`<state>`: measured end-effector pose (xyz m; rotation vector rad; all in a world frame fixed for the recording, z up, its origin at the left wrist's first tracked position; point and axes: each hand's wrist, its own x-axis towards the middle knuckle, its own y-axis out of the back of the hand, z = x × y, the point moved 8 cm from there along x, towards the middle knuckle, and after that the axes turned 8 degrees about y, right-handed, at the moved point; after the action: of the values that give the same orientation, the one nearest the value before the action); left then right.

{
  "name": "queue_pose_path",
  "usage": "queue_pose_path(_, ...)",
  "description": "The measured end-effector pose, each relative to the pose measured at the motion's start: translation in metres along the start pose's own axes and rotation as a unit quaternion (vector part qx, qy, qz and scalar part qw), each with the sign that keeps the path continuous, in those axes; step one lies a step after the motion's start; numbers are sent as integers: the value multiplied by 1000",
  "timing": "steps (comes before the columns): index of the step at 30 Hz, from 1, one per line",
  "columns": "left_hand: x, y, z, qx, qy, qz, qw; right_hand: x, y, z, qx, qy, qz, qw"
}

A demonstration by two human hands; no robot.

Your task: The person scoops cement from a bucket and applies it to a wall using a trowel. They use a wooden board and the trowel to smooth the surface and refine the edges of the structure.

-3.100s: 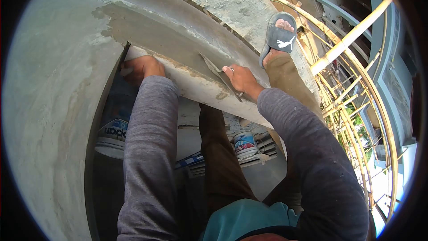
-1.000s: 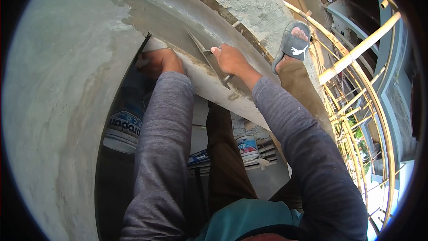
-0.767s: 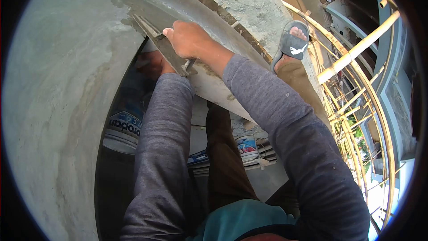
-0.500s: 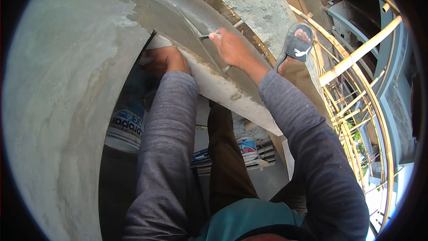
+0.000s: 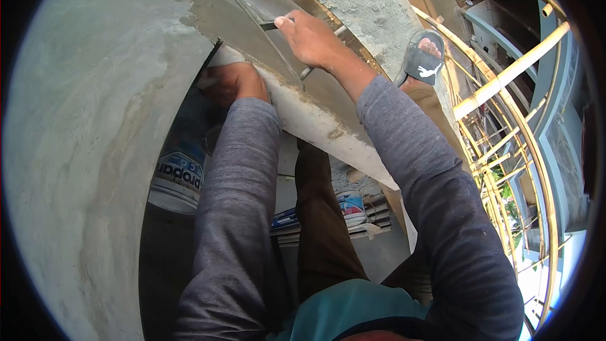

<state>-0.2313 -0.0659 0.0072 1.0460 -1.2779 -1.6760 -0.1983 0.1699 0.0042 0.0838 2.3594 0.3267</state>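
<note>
My right hand is closed round the handle of a plastering trowel. The trowel's long thin blade lies along the wet grey band of plaster on the curved concrete ledge. My left hand reaches into the dark opening under the corner of that ledge, against its pale inner edge. Shadow hides the left fingers, so their grip cannot be made out. Below this hand, a white and blue printed bucket stands in the shade.
A broad concrete surface fills the left side. My sandalled foot rests on a rough cement-covered ledge. Bamboo scaffolding rises at the right, with a drop beyond. Stacked boards and a colourful pack lie below.
My right hand has slid the trowel up and to the left along the ledge. My left hand stays in nearly the same place.
</note>
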Motion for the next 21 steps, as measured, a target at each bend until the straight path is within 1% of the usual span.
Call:
queue_pose_path(1, 0, 0, 3, -4, 2, -1, 1000, -13, -5, 35, -25, -36, 11, 999)
queue_pose_path(2, -1, 2, 4, -10, 7, 1, 1000, -40, -9, 59, -76, -110, -64, 989)
queue_pose_path(3, -2, 3, 2, -15, 13, 2, 1000, -65, -17, 91, -119, -149, -95, 977)
queue_pose_path(5, -1, 0, -2, -21, 22, 2, 1000, -109, -22, 107, -172, -172, -161, 956)
queue_pose_path(6, 2, -3, -4, -22, 15, 4, 1000, -110, -30, 115, -174, -172, -162, 956)
queue_pose_path(8, 6, -3, -3, -23, 8, 7, 1000, -114, -44, 134, -130, -224, -153, 954)
queue_pose_path(10, 1, 1, 2, -23, -3, 0, 1000, -80, -51, 115, -2, -234, -145, 961)
queue_pose_path(11, 1, -1, 0, -24, -2, 1, 1000, -58, -46, 85, -4, -212, -149, 966)
queue_pose_path(13, 0, 0, 2, 43, -10, 57, 997, -20, -32, 15, -9, -170, -149, 974)
queue_pose_path(14, 2, -1, 2, 44, -11, 71, 996, -8, -28, -7, -9, -150, -146, 978)
queue_pose_path(15, 1, -3, 2, 43, -9, 72, 996, 1, -29, -7, -10, -143, -147, 979)
queue_pose_path(17, 1, -5, 0, 41, -10, 70, 997, 16, -42, -12, 168, -112, -160, 966)
queue_pose_path(18, 0, -3, 1, 40, -12, 71, 997, 14, -40, -16, 169, -104, -165, 966)
queue_pose_path(20, -3, 2, 4, 39, -13, 76, 996, 5, -25, -15, 224, -92, -119, 963)
queue_pose_path(21, -5, 5, 5, 38, -14, 74, 996, 2, -25, -11, 224, -92, -122, 963)
